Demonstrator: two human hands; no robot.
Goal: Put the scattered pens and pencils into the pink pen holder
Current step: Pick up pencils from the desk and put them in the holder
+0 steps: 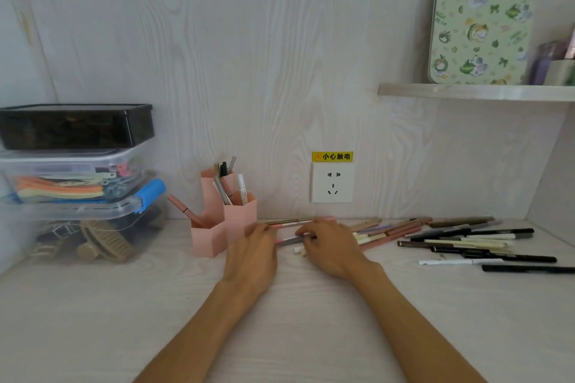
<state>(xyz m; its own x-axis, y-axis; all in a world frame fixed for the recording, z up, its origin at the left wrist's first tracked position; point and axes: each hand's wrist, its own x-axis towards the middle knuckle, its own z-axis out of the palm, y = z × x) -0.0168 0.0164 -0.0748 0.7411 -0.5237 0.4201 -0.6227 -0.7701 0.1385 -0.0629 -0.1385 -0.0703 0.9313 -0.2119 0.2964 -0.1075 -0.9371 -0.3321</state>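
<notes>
Pale wood-grain laminate on bench (pixel 311 320) and back wall (pixel 249 56), matt, smooth. Left of the fingers (pixel 258 228): pink pen holder (pixel 217 236), matt plastic. Farther left: clear storage boxes (pixel 77 183), glossy plastic, with black glossy box (pixel 74 126) on top. Between the fingers: pen (pixel 287 222) with metallic sheen along the barrel. Right of the fingers: scattered pens (pixel 473 242), smooth plastic barrels, black ones faintly glossy. Beyond the fingers: wall socket (pixel 332 182), white smooth plastic.

left grip (pixel 253 253): bare | right grip (pixel 331 250): bare | forearms: sleeveless
</notes>
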